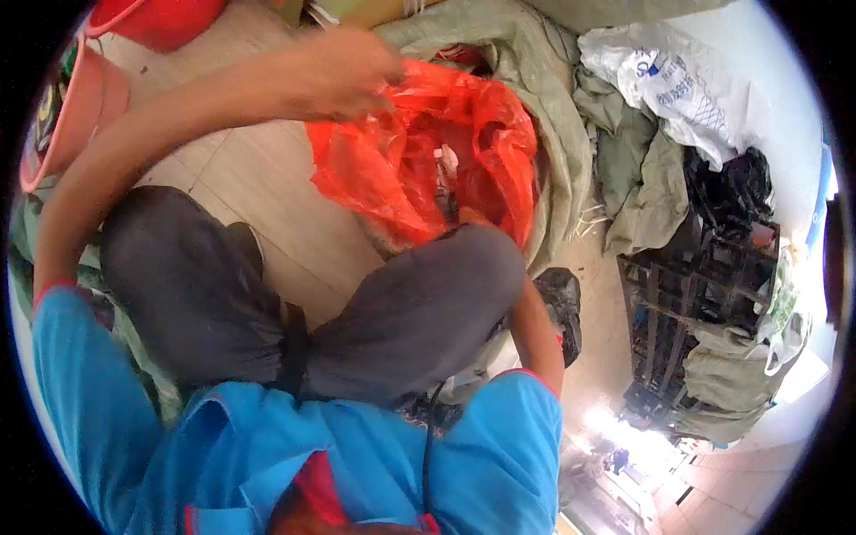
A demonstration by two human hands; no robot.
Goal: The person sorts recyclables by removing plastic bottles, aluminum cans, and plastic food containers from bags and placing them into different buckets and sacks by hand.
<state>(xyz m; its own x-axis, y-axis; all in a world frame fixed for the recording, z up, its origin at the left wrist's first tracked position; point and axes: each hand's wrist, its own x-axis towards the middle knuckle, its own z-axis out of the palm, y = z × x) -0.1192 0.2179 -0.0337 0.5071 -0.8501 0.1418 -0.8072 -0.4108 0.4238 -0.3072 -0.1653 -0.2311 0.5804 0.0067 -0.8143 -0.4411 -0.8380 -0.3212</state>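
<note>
A red plastic bag (357, 169) lies open inside the mouth of a large olive-green woven sack (562, 143). Small pale and dark items (445, 165) show inside it, too small to name. My left hand (348, 76) is at the bag's upper left edge, blurred by motion; whether its fingers grip the plastic is unclear. My right arm reaches up beside my knee, and only a small part of my right hand (471, 217) shows at the bag's lower edge. The knee hides the rest of that hand.
Red (160, 22) and pink (89, 107) tubs stand at the upper left. On the right are a white printed sack (678, 89), a black plastic bag (740, 187) and dark crates (664, 294) with green cloth. Another black bag (562, 308) lies beside my right forearm.
</note>
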